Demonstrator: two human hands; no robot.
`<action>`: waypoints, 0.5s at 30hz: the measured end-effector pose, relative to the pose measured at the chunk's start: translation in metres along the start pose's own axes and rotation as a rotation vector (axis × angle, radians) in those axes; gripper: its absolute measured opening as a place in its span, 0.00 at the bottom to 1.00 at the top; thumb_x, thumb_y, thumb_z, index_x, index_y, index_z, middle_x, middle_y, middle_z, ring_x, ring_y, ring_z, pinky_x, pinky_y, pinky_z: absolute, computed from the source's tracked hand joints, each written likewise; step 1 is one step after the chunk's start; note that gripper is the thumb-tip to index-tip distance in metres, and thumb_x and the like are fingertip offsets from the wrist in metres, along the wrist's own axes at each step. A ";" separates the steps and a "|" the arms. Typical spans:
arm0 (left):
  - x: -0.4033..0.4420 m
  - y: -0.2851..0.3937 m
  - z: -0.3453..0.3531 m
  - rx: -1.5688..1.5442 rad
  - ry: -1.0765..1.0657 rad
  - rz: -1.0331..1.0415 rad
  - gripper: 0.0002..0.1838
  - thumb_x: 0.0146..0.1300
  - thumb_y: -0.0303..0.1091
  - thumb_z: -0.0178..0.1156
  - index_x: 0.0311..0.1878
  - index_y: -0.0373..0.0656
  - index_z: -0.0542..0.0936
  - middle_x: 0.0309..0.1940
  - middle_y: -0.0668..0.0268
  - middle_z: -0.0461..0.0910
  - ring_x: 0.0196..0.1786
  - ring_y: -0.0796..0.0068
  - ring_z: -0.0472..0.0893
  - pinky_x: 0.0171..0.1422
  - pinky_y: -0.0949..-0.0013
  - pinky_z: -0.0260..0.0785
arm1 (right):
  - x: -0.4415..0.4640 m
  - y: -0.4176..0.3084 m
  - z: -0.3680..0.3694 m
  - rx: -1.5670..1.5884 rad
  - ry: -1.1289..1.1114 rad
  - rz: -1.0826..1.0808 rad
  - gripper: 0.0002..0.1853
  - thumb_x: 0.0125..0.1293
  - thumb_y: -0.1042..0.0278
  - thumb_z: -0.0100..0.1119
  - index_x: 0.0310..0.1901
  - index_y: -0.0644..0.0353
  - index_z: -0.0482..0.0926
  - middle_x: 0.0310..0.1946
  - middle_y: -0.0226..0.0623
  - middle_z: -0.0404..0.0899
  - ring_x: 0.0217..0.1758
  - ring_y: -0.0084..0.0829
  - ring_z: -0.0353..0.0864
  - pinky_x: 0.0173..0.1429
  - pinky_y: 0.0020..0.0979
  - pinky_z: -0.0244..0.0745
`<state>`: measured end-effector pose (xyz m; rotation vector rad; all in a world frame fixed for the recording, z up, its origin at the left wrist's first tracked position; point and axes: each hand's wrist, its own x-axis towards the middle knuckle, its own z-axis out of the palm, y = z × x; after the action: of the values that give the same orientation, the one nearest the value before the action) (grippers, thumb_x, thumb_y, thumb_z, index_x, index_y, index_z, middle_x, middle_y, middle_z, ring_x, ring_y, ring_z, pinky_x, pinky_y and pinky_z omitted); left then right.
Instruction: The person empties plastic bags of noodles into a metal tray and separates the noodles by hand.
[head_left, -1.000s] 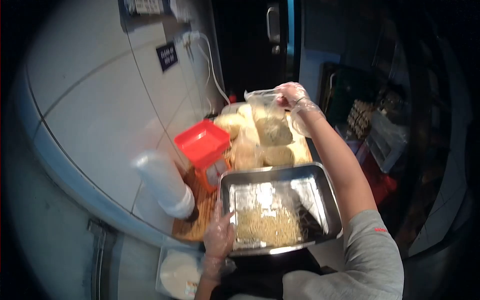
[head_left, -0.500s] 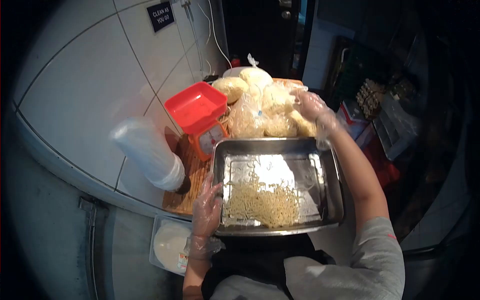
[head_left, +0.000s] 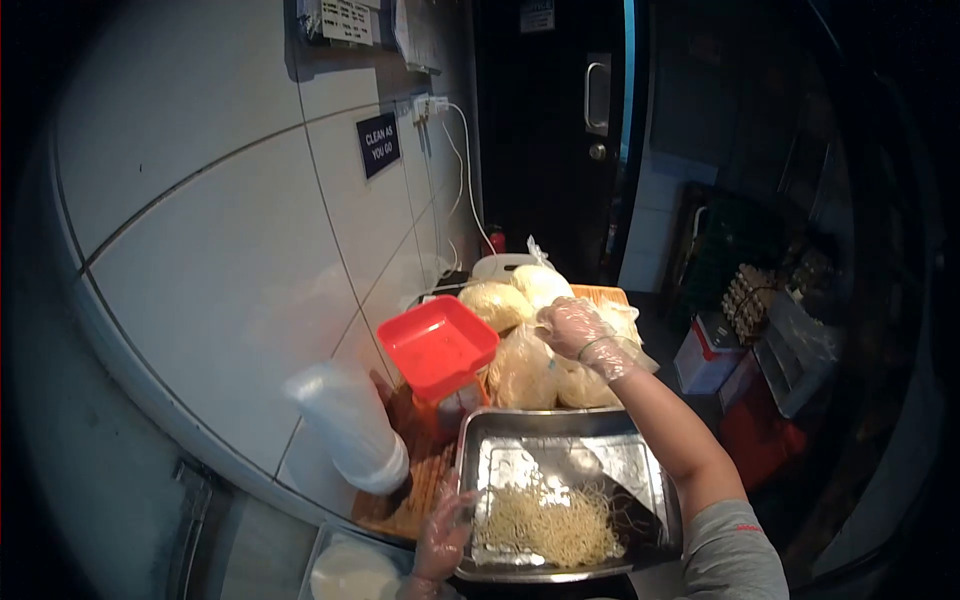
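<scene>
My left hand (head_left: 443, 535), in a clear plastic glove, is at the left side of a rectangular metal tray (head_left: 467, 460), its fingers closed at the rim. Loose pale noodles (head_left: 550, 525) lie in the near part of that tray. My right hand (head_left: 578, 332), also gloved, reaches beyond the tray with bent fingers closed on the top of a clear plastic bag of noodles (head_left: 523, 370). Other filled bags (head_left: 497, 303) sit around it, and the right hand partly hides them.
Left of the tray stand an orange scale with a red pan (head_left: 438, 345) and a roll of clear plastic bags (head_left: 350, 425) on a wooden surface (head_left: 435, 480). Below left is a tub of white contents (head_left: 352, 575). Egg trays (head_left: 750, 300) and boxes are at the right.
The camera view has tilted up, so everything sits lower. My right hand has moved left across the bags, onto the top of one. The left hand stays by the tray's side.
</scene>
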<state>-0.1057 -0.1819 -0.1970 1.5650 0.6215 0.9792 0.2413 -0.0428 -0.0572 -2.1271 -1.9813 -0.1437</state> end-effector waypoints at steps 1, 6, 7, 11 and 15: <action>0.000 -0.005 -0.003 -0.001 -0.025 -0.002 0.31 0.53 0.13 0.48 0.62 0.40 0.77 0.78 0.48 0.55 0.83 0.59 0.46 0.81 0.60 0.42 | 0.020 -0.003 0.006 0.013 0.035 -0.047 0.21 0.61 0.54 0.65 0.51 0.58 0.83 0.49 0.48 0.82 0.55 0.50 0.80 0.62 0.44 0.73; -0.017 -0.055 -0.002 -0.071 0.004 0.027 0.32 0.64 0.12 0.49 0.72 0.43 0.67 0.81 0.58 0.47 0.77 0.60 0.62 0.79 0.56 0.54 | 0.102 -0.018 0.047 -0.135 -0.028 -0.108 0.41 0.52 0.46 0.73 0.67 0.51 0.70 0.64 0.51 0.73 0.66 0.52 0.74 0.65 0.51 0.71; -0.017 -0.049 0.004 -0.246 0.035 0.032 0.31 0.63 0.12 0.49 0.71 0.41 0.68 0.81 0.57 0.47 0.76 0.60 0.63 0.79 0.55 0.55 | 0.118 -0.020 0.057 -0.175 -0.075 -0.111 0.46 0.52 0.44 0.73 0.72 0.48 0.63 0.71 0.49 0.64 0.72 0.53 0.67 0.66 0.57 0.69; -0.008 -0.021 0.003 -0.430 -0.037 -0.064 0.28 0.66 0.17 0.53 0.70 0.41 0.68 0.81 0.56 0.44 0.79 0.58 0.58 0.79 0.55 0.54 | 0.165 -0.031 0.104 -0.248 -0.081 0.029 0.58 0.43 0.43 0.79 0.75 0.48 0.58 0.73 0.54 0.60 0.74 0.51 0.65 0.73 0.55 0.63; -0.019 -0.058 0.001 -0.339 -0.013 -0.071 0.26 0.69 0.23 0.55 0.70 0.40 0.68 0.81 0.54 0.44 0.80 0.55 0.54 0.80 0.54 0.51 | 0.190 -0.021 0.118 0.004 -0.202 -0.036 0.44 0.47 0.44 0.76 0.64 0.56 0.72 0.62 0.58 0.73 0.68 0.54 0.71 0.69 0.55 0.68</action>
<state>-0.1075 -0.1845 -0.2577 1.2406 0.4706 0.9644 0.2261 0.1705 -0.1264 -2.1807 -2.1279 0.0719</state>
